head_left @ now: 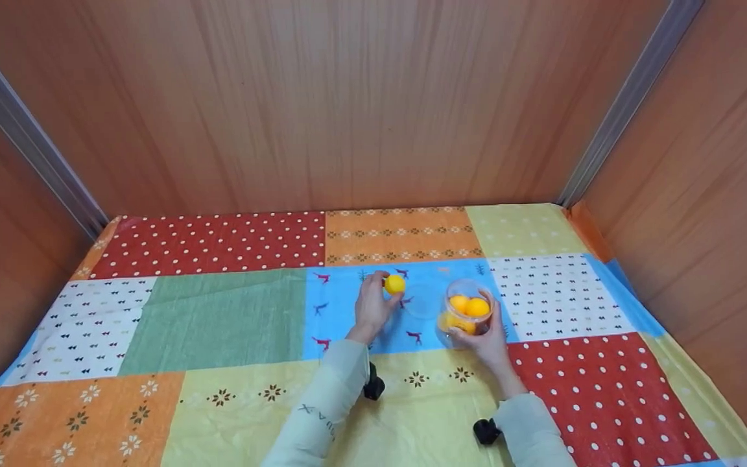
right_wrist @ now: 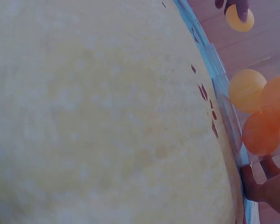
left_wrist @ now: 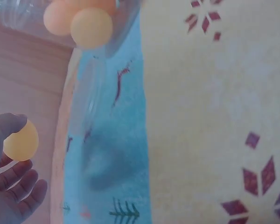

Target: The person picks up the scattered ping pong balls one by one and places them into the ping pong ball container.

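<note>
My left hand point(head_left: 373, 306) pinches a yellow-orange ping-pong ball point(head_left: 395, 284) between thumb and fingers, raised over the blue patch of the cloth. In the left wrist view that ball point(left_wrist: 21, 141) shows at the fingertips, with the other fingers loosely bent below it. To the right, my right hand point(head_left: 491, 337) grips a clear plastic jar point(head_left: 463, 287) around its side. Several more ping-pong balls point(head_left: 477, 307) lie inside the jar, whose open top faces up. In the right wrist view, balls point(right_wrist: 262, 133) show through the jar's clear wall.
A clear round lid point(head_left: 421, 302) lies flat on the blue patch between the hands. The patchwork tablecloth point(head_left: 231, 324) covers the table. Wood-grain panels point(head_left: 373, 104) rise behind it and at both sides. Each wrist wears a black camera mount point(head_left: 374, 384).
</note>
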Action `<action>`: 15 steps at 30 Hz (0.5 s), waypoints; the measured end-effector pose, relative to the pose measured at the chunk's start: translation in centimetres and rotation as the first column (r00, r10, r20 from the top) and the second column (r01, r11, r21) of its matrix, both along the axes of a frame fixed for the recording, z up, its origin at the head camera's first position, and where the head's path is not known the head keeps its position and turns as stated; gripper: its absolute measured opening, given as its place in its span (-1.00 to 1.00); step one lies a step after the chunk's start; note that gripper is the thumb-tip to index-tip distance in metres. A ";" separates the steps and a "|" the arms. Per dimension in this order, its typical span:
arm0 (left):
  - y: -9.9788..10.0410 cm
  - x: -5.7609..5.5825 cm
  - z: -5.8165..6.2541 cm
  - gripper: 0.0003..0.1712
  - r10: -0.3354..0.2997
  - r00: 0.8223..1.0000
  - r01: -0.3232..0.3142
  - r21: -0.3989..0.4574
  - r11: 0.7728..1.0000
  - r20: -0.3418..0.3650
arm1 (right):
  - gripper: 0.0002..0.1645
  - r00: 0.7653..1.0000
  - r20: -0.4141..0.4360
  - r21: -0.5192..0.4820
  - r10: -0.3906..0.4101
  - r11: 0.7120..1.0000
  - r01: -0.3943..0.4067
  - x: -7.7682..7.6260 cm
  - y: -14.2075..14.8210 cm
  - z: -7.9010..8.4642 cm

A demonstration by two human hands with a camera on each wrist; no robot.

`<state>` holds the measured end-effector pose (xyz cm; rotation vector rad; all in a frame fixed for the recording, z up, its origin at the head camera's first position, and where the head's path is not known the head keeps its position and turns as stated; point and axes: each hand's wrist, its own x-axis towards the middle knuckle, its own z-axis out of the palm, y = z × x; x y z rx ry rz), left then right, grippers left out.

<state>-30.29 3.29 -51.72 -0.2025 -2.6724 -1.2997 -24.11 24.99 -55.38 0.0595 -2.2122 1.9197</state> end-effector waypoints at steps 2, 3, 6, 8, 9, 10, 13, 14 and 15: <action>0.2 0.4 0.4 -0.55 -0.011 1.000 0.012 0.027 1.000 -0.027 | 0.05 1.000 0.016 -0.003 0.001 1.000 -0.001 0.3 -0.2 0.6; 0.3 0.6 0.6 -0.56 -0.020 0.999 0.021 0.044 0.999 -0.040 | 0.05 1.000 0.023 -0.003 0.004 1.000 -0.004 0.5 -0.3 0.9; 0.7 1.3 1.3 -0.57 -0.044 0.995 0.052 0.088 0.995 -0.087 | 0.05 0.999 0.041 -0.004 0.007 1.000 -0.006 0.8 -0.6 1.5; 1.1 1.9 1.7 -0.57 -0.062 0.990 0.077 0.114 0.991 -0.124 | 0.05 0.999 0.046 0.004 0.008 1.000 -0.009 0.8 -0.5 1.6; 1.2 2.1 1.9 -0.57 -0.070 0.987 0.088 0.124 0.988 -0.142 | 0.05 0.999 0.044 0.005 0.010 1.000 -0.010 0.7 -0.5 1.5; 1.4 2.4 2.2 -0.57 -0.078 0.984 0.100 0.132 0.986 -0.162 | 0.04 0.999 0.047 0.005 0.009 1.000 -0.009 0.6 -0.3 1.4; 1.9 3.1 2.8 -0.57 -0.102 0.973 0.135 0.154 0.979 -0.205 | 0.04 0.999 0.034 -0.002 0.011 1.000 -0.011 0.1 0.0 0.6; 2.1 3.4 3.0 -0.57 -0.109 0.971 0.144 0.160 0.977 -0.213 | 0.04 1.000 0.028 -0.004 0.013 1.000 -0.013 0.0 0.1 0.3; 2.3 3.6 3.2 -0.58 -0.116 0.968 0.154 0.164 0.974 -0.220 | 0.04 1.000 0.021 -0.005 0.011 1.000 -0.011 -0.1 0.2 0.0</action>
